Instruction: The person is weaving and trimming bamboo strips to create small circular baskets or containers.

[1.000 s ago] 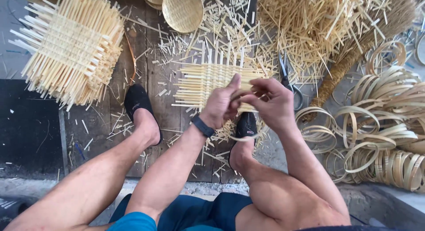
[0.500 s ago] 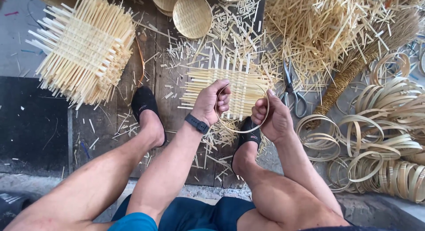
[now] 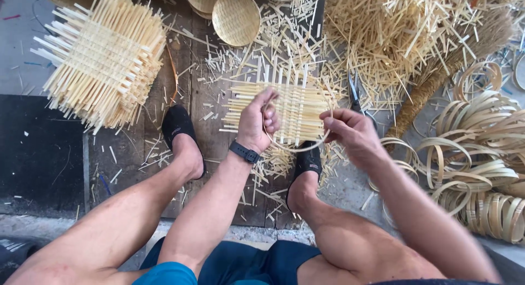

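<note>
Bamboo strip (image 3: 298, 148), thin and pale, curves in a loop between your two hands, just above the woven mat (image 3: 284, 107) lying flat on the wooden boards (image 3: 202, 88) between your feet. Your left hand (image 3: 256, 121) is closed on one end of the strip, fingers curled tight; your right hand (image 3: 350, 133) pinches the other end, fingers together. Holding both ends keeps the springy strip bent into a ring shape. The mat is an open grid of flat splints with loose ends sticking out on all sides. Stack of similar mats (image 3: 101, 61) sits far left. Round woven discs (image 3: 235, 17) lie at top. Scissors (image 3: 355, 93) lie just right of the mat. Coiled bamboo hoops (image 3: 481, 154) are piled at right, offcuts scattered everywhere.
</note>
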